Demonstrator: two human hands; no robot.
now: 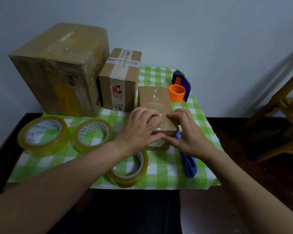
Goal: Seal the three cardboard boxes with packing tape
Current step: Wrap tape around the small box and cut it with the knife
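Note:
A small brown box (155, 98) lies in the middle of the table with clear tape along its top. My left hand (140, 130) presses on its near left top edge, thumb down on the front face. My right hand (186, 130) presses the near right edge, fingers spread, its thumb meeting the left one at the front. Neither hand grips anything. A large box (61, 70) wrapped in yellowish tape stands at the back left. Beside it stands a medium box (120, 80) with white tape. Three rolls of clear tape lie left and near: one (42, 135), another (93, 134), a third (130, 171).
A blue utility knife (189, 164) lies just right of the small box, partly under my right wrist. A blue and orange tape dispenser (179, 88) stands behind the box. A green checked cloth (167, 176) covers the dark table. Wooden furniture (284, 112) stands at the right.

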